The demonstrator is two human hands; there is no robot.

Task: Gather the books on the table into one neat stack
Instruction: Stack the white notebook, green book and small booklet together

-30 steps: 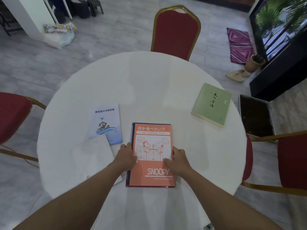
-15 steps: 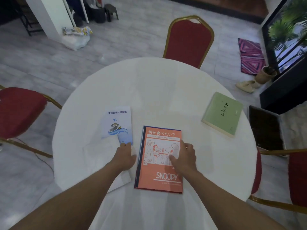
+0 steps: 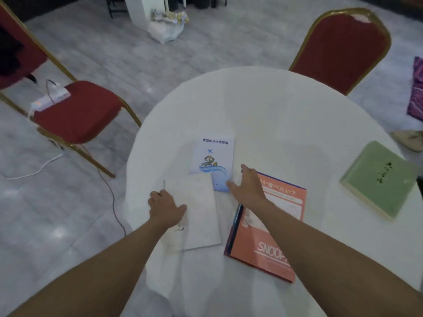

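Four books lie unstacked on the round table. Nearest, the orange book lies under the right forearm. The left hand rests on the white book, thumb apart from the fingers. The right hand, fingers spread, reaches over the blue book, whose near corner the white book overlaps. The green book lies well apart, right. Two red chairs stand beyond.

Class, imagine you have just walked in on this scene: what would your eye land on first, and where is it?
Probably the orange Snoopy book lying near the front of the round white table, partly under the right forearm. Then both hands: the left on a white book, the right open beside a blue-and-white booklet. A green book lies alone at far right.
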